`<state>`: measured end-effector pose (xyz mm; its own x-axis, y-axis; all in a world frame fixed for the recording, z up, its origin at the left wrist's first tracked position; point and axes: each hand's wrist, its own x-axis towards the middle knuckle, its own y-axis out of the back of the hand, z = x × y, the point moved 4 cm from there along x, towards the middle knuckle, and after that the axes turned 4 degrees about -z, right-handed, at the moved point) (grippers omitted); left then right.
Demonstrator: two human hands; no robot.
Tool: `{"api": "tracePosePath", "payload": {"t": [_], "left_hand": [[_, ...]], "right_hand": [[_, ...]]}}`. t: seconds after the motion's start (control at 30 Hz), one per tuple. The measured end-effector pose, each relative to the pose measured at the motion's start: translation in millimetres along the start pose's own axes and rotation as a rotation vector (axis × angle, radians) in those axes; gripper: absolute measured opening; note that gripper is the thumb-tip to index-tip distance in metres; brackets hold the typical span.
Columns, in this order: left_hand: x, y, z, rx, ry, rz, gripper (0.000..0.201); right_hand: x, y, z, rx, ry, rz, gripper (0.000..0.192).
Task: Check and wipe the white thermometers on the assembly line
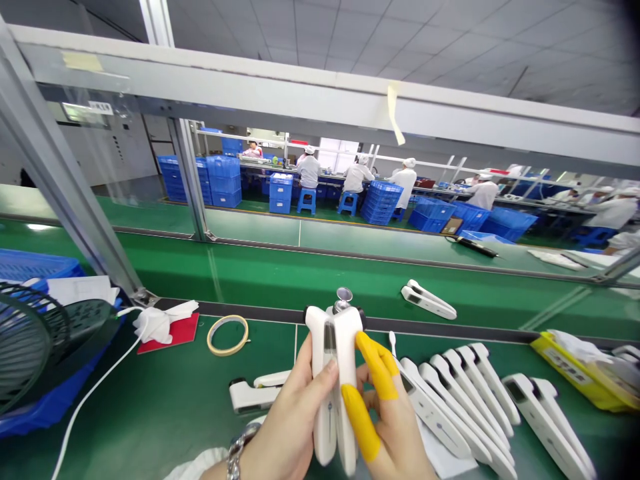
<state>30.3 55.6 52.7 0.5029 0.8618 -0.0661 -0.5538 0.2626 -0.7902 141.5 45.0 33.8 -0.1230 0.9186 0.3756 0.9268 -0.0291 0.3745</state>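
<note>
Upright in front of me, a white handheld device (pixel 324 427) with a dark display strip is in my left hand (pixel 295 413), thumb pressed on its front. My right hand (pixel 383 413), with yellow finger covers, grips a second white handheld device (pixel 347 373) from the side. The two stand side by side and touch, their tops leaning apart. A small round shiny disc (pixel 344 295) shows behind their tops; what it belongs to is hidden. Several similar white devices (pixel 470 393) lie in a row right of my hands. Another white device (pixel 253 397) lies to the left, partly covered by my left hand.
A tape roll (pixel 228 335), a red card (pixel 170 333) and a black fan (pixel 45 340) with a white cable lie left. At right stands a yellow bin (pixel 583 370). One white device (pixel 429 299) rests on the green conveyor (pixel 260 267). Several people work beyond.
</note>
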Motion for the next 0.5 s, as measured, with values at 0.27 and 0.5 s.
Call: {"api": "tracePosePath", "payload": {"t": [0.27,0.5], "left_hand": [[8.4,8.2,7.1,0.199,0.016,0.102,0.077],[35.4,33.2,41.7,0.349,0.049,0.180,0.078]], "right_hand": [[24.0,26.1,5.7,-0.191,0.030,-0.086,0.043],[141.6,172.6,138.5,-1.036,-0.291,0.023,0.031]]}}
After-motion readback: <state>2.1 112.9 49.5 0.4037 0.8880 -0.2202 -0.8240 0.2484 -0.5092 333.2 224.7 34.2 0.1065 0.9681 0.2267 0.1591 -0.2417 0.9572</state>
